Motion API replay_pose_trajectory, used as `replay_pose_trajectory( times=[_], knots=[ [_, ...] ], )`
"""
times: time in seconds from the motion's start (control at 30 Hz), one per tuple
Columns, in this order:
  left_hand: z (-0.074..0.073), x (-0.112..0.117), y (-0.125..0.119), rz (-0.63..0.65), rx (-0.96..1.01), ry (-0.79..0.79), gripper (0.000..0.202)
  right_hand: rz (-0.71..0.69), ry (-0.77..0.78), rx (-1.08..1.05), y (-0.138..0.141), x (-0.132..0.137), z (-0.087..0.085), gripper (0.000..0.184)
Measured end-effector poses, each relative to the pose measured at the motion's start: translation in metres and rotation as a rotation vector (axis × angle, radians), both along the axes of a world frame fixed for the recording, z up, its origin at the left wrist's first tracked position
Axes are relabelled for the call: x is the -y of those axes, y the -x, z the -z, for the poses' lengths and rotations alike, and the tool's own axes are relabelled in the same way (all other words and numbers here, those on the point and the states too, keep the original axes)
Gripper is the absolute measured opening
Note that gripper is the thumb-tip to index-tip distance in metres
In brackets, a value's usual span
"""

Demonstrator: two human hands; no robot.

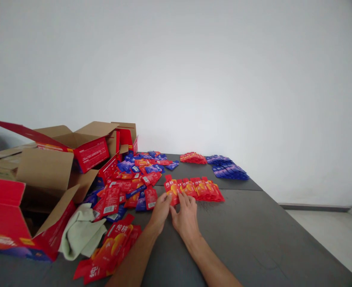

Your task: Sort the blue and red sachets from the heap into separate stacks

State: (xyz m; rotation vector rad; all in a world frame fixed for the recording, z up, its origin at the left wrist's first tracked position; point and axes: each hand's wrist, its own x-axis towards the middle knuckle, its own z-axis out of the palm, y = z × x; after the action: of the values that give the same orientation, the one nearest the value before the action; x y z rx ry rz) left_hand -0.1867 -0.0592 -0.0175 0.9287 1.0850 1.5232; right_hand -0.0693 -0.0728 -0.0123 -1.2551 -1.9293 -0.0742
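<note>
A red pouch (172, 186) with an orange fruit picture and white lettering is at the left end of an overlapping row of red pouches (204, 189) on the dark table. My left hand (160, 210) pinches its lower left edge. At the lower right edge, the bent fingers of my right hand (186, 215) close on the same pouch, the thumb pointing toward my left hand. My fingers cover the pouch's bottom. Left of my hands lies a loose heap of red pouches (128, 185) and blue-purple pouches (154, 169), several showing barcodes.
Farther back are a neat red pouch stack (193, 158) and overlapping blue pouches (228, 167). On the left stand open red cartons (5, 215) with raised flaps. A pale green cloth (81, 231) and large red pouches (110, 249) lie near the front. A white wall (211, 79) rises behind the table (253, 235).
</note>
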Motion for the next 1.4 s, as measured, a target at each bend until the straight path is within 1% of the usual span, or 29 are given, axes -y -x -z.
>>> replay_pose_trajectory(
  times=[0.2,0.3,0.4,0.5,0.6,0.77,0.9,1.03,1.13,1.3,1.4],
  knots=[
    [0.001,-0.001,0.002,-0.008,0.001,0.001,0.036,0.02,0.001,0.028,0.002,-0.001,0.005,0.046],
    [-0.005,0.003,0.0,0.03,0.006,0.038,0.043,0.019,-0.023,0.034,-0.001,-0.006,0.007,0.044],
    [-0.011,0.007,-0.003,0.064,0.003,0.101,0.049,0.047,-0.041,0.037,-0.008,-0.017,0.009,0.042],
    [-0.013,0.007,-0.003,0.105,-0.002,0.142,0.049,0.106,-0.051,0.036,-0.02,-0.033,0.011,0.043],
    [-0.009,0.005,-0.001,0.115,-0.048,0.164,0.049,0.202,-0.042,0.025,-0.035,-0.048,0.012,0.047],
    [-0.004,0.004,-0.001,0.114,-0.119,0.161,0.045,0.347,0.047,0.052,-0.051,-0.063,0.013,0.048],
    [-0.004,0.005,-0.002,0.116,-0.157,0.159,0.043,0.397,0.109,0.075,-0.054,-0.064,0.014,0.046],
    [-0.002,0.005,-0.002,0.101,-0.219,0.141,0.041,0.416,0.097,0.083,-0.054,-0.061,0.013,0.047],
    [-0.001,0.004,-0.001,0.067,-0.293,0.116,0.032,0.42,0.093,0.084,-0.054,-0.059,0.012,0.048],
    [-0.001,0.006,0.001,-0.01,-0.475,-0.003,0.023,0.428,0.09,0.087,-0.053,-0.057,0.011,0.049],
    [-0.002,0.008,0.001,-0.013,-0.543,-0.041,0.019,0.43,0.087,0.086,-0.052,-0.056,0.012,0.049]
  ],
)
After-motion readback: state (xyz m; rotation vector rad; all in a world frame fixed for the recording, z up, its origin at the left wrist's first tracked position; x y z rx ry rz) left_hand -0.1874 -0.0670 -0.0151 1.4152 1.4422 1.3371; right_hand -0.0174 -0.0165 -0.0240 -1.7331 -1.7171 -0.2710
